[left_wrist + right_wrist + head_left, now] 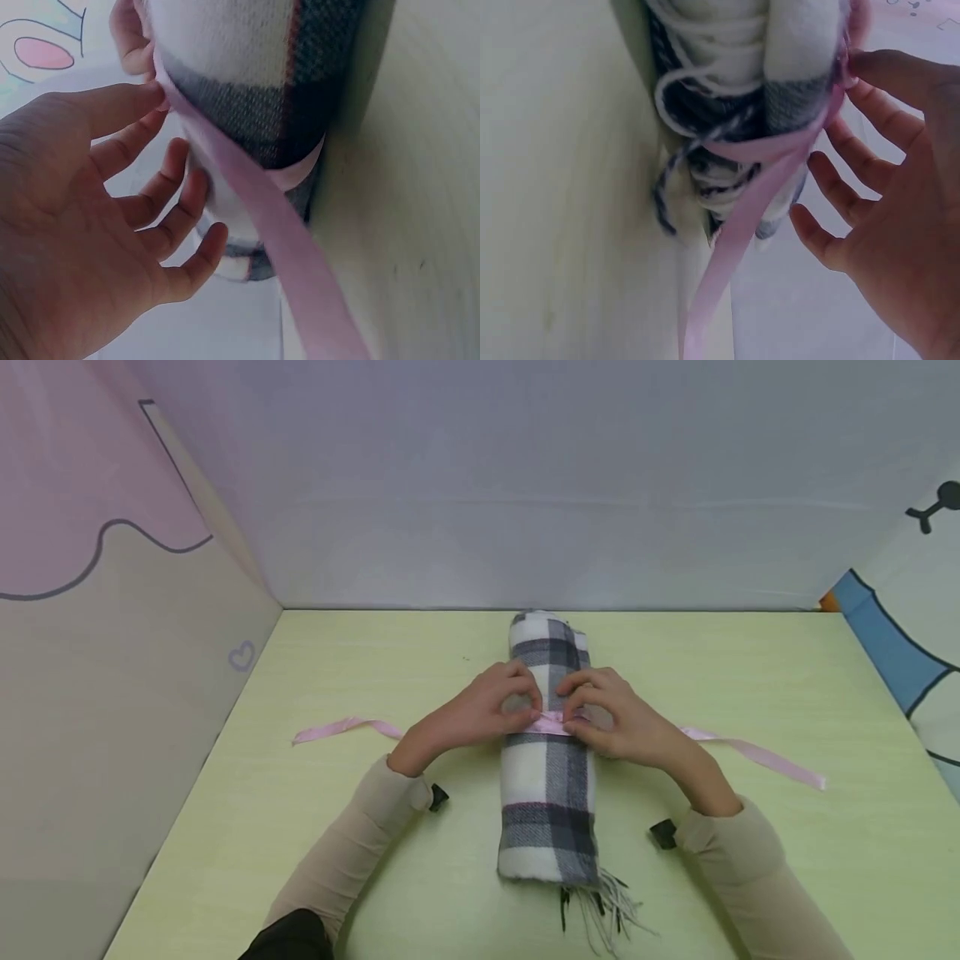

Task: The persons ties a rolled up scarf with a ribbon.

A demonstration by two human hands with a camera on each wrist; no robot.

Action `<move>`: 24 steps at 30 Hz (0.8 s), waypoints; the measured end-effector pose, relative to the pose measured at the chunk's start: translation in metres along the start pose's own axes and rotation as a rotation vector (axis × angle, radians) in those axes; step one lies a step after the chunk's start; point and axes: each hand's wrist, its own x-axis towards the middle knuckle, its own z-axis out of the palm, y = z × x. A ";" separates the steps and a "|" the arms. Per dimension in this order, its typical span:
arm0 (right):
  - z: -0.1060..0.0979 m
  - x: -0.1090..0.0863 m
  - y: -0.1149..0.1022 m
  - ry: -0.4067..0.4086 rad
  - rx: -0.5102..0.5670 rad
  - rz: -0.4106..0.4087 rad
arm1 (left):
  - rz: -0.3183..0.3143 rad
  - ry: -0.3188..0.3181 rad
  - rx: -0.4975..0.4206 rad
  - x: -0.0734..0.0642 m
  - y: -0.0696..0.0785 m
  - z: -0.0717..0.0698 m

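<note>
A rolled plaid scarf [525, 777], grey and white with fringe at its near end, lies lengthwise on the table. Round its middle passes a pink ribbon [551, 724], crossed on top. My left hand [498, 700] pinches the ribbon between thumb and index finger at the crossing; in the left wrist view the other fingers [184, 217] are loosely bent beside the roll. From the other side my right hand [618, 718] pinches the ribbon close by, its thumb and index fingertips meeting on it. Ribbon tails trail out to both sides. The knot itself is mostly hidden by fingertips.
The pale yellow-green table [750, 685] runs back to a light wall [562, 485]. Printed side panels stand at left and right. Loose fringe [600, 910] hangs off the roll's near end, and small black pieces [663, 834] sit at both sleeve cuffs.
</note>
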 end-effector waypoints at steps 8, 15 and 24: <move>-0.015 -0.007 0.002 -0.075 0.059 0.122 | -0.074 -0.054 0.037 -0.006 -0.006 -0.010; -0.004 -0.001 -0.006 -0.044 -0.017 0.047 | -0.034 -0.041 -0.012 -0.003 -0.001 -0.005; -0.010 -0.004 -0.004 -0.047 0.003 0.057 | -0.061 -0.014 0.010 -0.003 -0.001 -0.006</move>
